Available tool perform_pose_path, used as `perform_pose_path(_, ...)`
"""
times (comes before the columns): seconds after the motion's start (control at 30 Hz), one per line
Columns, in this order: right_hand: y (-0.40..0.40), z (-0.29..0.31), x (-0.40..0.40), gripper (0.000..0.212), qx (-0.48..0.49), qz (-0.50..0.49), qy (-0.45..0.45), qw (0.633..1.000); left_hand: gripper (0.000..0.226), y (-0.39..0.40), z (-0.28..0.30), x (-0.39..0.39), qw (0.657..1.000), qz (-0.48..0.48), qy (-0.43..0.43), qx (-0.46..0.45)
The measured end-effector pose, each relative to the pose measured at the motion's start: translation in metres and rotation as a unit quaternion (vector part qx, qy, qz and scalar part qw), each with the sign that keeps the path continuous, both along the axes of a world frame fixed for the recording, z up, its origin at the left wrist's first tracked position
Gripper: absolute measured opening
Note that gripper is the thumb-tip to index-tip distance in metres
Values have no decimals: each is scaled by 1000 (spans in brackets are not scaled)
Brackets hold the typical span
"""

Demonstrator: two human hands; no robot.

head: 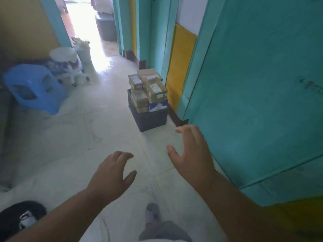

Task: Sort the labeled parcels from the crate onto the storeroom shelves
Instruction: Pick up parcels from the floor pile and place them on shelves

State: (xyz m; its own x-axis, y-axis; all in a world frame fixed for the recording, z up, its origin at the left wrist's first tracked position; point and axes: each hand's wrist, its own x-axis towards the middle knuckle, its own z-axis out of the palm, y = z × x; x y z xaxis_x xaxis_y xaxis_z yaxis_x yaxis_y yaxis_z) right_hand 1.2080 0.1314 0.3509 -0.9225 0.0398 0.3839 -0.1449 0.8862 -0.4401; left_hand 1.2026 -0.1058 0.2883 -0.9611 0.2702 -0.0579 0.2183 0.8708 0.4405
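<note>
Parcels (pixel 147 88): brown, taped boxes with pale labels are sitting heaped in the crate, rising well above its rim; the label print is too blurred to read.
Crate (pixel 152 120): dark and open-topped, it is standing on the floor just beside the base of the right-hand wall, ahead of both hands and well apart from them.
White-and-blue box (pixel 158 106): it is showing at the crate's near right corner, under the brown stack.
Left hand (pixel 111 173): it is reaching forward over the tiles with palm down, fingers loosely spread and slightly bent, gripping nothing.
Right hand (pixel 190 154): it is held a little higher and further forward than the left, fingers fanned apart with the thumb out to the side, holding nothing and touching nothing.
Floor (pixel 108 119): pale tiles are running down a corridor toward a glaring bright doorway at the far end.
Teal door (pixel 262 93): it is filling the right side of the view, close beside the right forearm.
Yellow wall panel (pixel 181 67): it is standing just behind the crate, between teal door frames.
Blue plastic stool (pixel 35 86): it is sitting at the left wall, well apart from the crate.
White stool (pixel 66 63): it is standing just behind the blue one, with a pale bundle beside it.
Foot (pixel 153 213): one foot in a grey covering is showing below the hands, on the tiles.
Dark object (pixel 21 217): it is lying at the lower left corner, too blurred to identify.
</note>
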Motion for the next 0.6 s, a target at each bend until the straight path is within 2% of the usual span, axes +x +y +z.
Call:
perform_pose_path(0.17,-34,23,-143,46,9,60,-6,998,50,-40,19,-104,997,75,-5,-12)
perform_pose_path(0.33,-87,15,-275,43,8,96,-15,995,51,-80,11,-210,993,116,-9,-20)
perform_pose_path(0.6,-128,15,-447,45,21,14,-52,998,50,-126,18,-439,999,28,11,-31)
